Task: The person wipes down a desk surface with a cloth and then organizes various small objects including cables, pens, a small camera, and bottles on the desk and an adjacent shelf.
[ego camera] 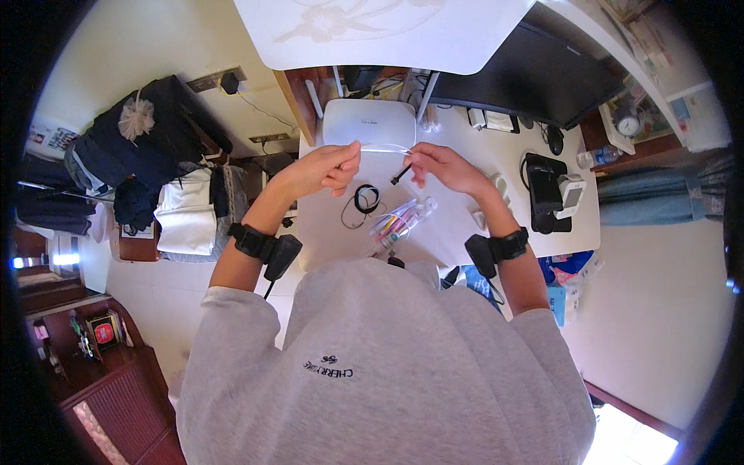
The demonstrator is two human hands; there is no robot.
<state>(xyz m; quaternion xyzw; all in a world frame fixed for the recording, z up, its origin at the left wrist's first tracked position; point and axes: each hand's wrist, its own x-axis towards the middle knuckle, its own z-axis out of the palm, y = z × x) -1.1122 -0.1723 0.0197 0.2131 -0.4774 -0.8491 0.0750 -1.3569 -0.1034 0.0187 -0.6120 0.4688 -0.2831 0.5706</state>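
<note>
A white cable (pixel 383 147) stretches between my two hands above the desk, in front of the white router. My left hand (pixel 334 168) pinches one end of it between thumb and fingers. At the other end my right hand (pixel 439 165) grips the cable, and a short black strap or connector (pixel 401 174) sticks out below its fingers. On the desk under my hands lies a coiled black cable (pixel 367 199) with a thin loop beside it. Closer to my body is a clear pouch of pens (pixel 398 224), with a white cord across it.
The white router (pixel 369 123) stands at the back of the desk (pixel 325 244), its antennas raised. A black monitor (pixel 523 75) fills the back right. Further right are a black case (pixel 546 192), a white device (pixel 571 196), a mouse (pixel 554 139) and a plastic bottle (pixel 598 157).
</note>
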